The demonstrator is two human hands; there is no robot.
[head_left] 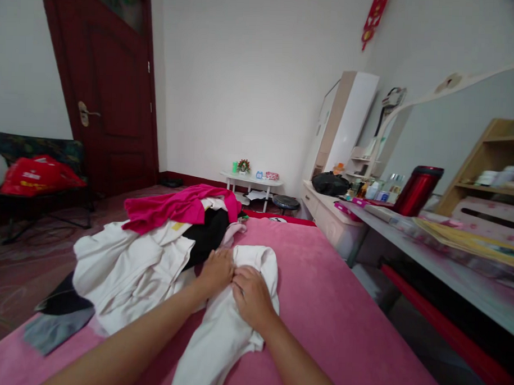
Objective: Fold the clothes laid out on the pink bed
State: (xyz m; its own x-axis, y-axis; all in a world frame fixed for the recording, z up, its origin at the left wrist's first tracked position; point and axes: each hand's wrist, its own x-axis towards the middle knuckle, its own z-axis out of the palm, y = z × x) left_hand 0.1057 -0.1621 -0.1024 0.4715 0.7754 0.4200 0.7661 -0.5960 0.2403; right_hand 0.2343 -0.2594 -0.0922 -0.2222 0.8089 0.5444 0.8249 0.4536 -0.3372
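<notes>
A white garment (pixel 222 329) lies under the left hand (pixel 217 271) and right hand (pixel 253 298), together, and between the forearms (pixel 162 319); their grip I cannot tell.

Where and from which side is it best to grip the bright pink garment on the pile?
Probably the upper folds, from above, with the nearer left hand: the pink garment lies draped over the pile, nothing covering it.
</notes>
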